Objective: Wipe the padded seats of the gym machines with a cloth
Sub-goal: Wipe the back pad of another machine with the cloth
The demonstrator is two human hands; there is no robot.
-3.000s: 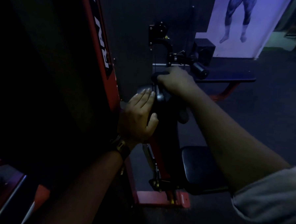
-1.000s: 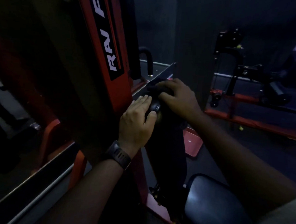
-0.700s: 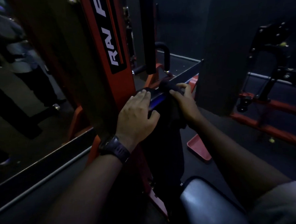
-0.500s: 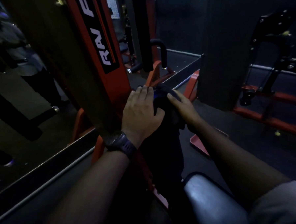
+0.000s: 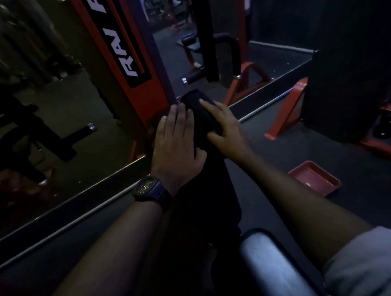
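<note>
Red machine post [image 5: 135,61] w/ white lettering fills upper left, mirror [image 5: 44,121] beside it. Black back pad [image 5: 202,171] runs up centre frame; shiny seat [image 5: 272,265] at bottom right. My left hand [image 5: 175,144] lies flat on pad's left side, fingers together, thumb hooked round the edge. Right hand [image 5: 225,129] spread, pressing a dark cloth [image 5: 198,109] on pad's top, centre frame. Watch [image 5: 150,189] on left wrist.

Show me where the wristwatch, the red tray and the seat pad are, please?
Wristwatch [image 5: 147,187]: head view, on the dial, at the left wrist.
Red tray [image 5: 314,178]: head view, on its flat inside, lying on the floor.
Seat pad [image 5: 274,265]: head view, on the shiny top surface, at lower right.
</note>
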